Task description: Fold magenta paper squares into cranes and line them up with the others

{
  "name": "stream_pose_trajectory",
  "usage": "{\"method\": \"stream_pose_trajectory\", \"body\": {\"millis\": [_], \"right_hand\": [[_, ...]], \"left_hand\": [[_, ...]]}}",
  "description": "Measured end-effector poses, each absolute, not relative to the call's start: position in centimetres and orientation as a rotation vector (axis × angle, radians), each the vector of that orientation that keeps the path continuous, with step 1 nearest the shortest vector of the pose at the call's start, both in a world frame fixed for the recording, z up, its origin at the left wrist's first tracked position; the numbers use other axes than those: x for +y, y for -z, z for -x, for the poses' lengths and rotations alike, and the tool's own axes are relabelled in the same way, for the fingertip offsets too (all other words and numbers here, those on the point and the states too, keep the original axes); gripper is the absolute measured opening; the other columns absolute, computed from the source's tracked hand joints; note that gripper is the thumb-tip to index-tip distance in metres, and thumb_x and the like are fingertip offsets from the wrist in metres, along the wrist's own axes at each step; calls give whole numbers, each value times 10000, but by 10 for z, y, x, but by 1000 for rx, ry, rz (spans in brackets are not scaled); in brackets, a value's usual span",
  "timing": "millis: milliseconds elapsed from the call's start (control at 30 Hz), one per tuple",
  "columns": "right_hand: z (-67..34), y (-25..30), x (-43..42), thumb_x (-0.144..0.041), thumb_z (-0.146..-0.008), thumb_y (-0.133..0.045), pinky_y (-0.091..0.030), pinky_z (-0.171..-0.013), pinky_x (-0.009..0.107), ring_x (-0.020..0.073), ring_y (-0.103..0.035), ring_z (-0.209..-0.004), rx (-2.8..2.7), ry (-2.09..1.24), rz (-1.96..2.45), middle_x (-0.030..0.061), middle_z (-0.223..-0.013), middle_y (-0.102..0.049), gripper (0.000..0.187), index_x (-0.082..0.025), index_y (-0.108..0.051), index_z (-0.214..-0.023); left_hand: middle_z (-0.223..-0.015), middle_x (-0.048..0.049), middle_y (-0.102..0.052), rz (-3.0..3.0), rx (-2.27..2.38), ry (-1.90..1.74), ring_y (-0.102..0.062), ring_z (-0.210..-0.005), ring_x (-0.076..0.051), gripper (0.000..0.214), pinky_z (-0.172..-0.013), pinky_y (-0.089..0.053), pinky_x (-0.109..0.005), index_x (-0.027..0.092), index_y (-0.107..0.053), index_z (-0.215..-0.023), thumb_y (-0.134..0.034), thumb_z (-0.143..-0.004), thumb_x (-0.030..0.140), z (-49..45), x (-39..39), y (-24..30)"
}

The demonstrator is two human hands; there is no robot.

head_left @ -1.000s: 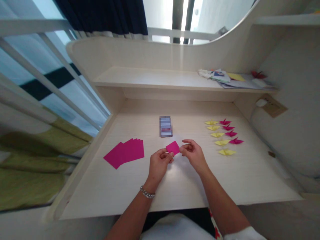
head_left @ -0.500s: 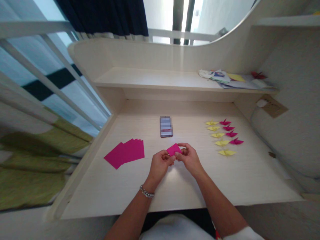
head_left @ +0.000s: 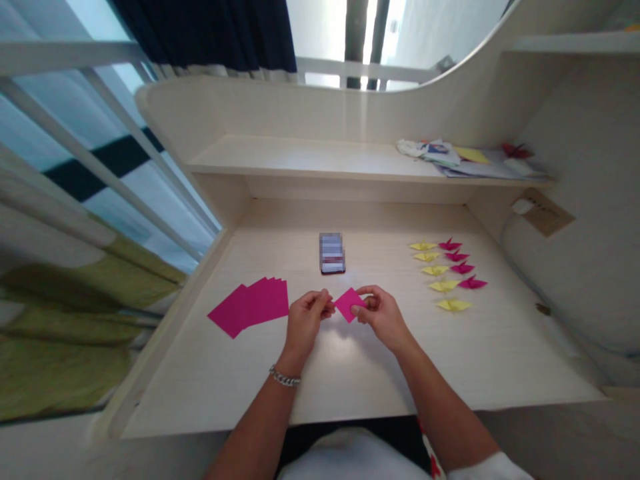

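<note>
A small pink square of folded paper [head_left: 349,305] is held up over the desk, turned so a corner points down. My right hand [head_left: 383,315] pinches its right side, the thumb across the front and the fingers at the edge and behind. My left hand [head_left: 307,319], with a chain bracelet at the wrist, has its thumb and fingers drawn together just beside the paper's left corner. Its fingertips lie very close to that corner, and nothing shows between them. To the left, several flat pink paper sheets [head_left: 263,303] lie fanned out on the desk.
A phone [head_left: 332,253] lies beyond my hands. On the right stand yellow paper cranes [head_left: 445,286] and pink paper cranes [head_left: 473,283] in two columns. Papers [head_left: 470,163] rest on the back shelf [head_left: 310,157]. A cable [head_left: 525,267] runs along the right wall.
My left hand has moved left, its fingers off the front of the folded paper. The paper has turned from a slanted rectangle into a diamond shape, still in my right hand.
</note>
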State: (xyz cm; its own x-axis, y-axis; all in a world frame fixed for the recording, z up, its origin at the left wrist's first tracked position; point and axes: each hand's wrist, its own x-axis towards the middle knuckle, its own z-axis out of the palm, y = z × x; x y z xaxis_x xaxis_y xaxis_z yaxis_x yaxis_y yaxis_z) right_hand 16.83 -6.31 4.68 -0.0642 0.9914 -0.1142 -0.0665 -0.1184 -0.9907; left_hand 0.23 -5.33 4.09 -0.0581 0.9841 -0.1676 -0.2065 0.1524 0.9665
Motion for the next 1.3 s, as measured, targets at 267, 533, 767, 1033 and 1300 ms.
{"method": "stream_pose_trajectory", "body": {"millis": [267,533,767,1033,1300], "right_hand": [[-169,-43,-60,-353,-634,-743,-404,-458,235,117,-510,-432,-1151,-1339,1216,-60,-492,-553,358,-179,-588,-905],[-166,-42,-57,-416,-691,-701,-417,-467,245,124,-512,-442,-994,-1148,1238,-44,-479,-554,321,-173,-609,-879],[-163,-37,-55,-383,-678,-718,-436,-548,253,137,-555,-572,-1161,-1274,1208,17,-646,-634,244,-156,-650,-737],[-158,-36,-54,-545,-769,-585,-394,-465,221,110,-511,-500,-1012,-1348,1200,-6,-586,-586,393,-157,-623,-713],[-162,-32,-63,-437,-696,-707,-344,-443,213,91,-471,-426,-1110,-1398,1226,-20,-470,-560,321,-162,-564,-609]], "left_hand": [[-606,-39,-654,-1072,1097,-1049,-553,-532,-123,303,-514,-429,-224,118,-694,-778,-744,-654,390,-10,-59,-44],[-588,-38,-645,-1048,1116,-1088,-542,-520,-117,288,-509,-417,-221,116,-686,-759,-722,-677,390,-14,-58,-41],[-581,-28,-639,-1154,1095,-1021,-546,-526,-120,205,-520,-411,-226,124,-671,-709,-740,-662,311,-16,-64,-38],[-557,-14,-621,-1096,1141,-1091,-533,-511,-113,218,-513,-404,-221,121,-659,-705,-726,-677,327,-17,-63,-41],[-655,-33,-659,-1060,1106,-1108,-569,-575,-124,260,-561,-448,-235,117,-669,-804,-714,-699,351,-15,-57,-42]]}}
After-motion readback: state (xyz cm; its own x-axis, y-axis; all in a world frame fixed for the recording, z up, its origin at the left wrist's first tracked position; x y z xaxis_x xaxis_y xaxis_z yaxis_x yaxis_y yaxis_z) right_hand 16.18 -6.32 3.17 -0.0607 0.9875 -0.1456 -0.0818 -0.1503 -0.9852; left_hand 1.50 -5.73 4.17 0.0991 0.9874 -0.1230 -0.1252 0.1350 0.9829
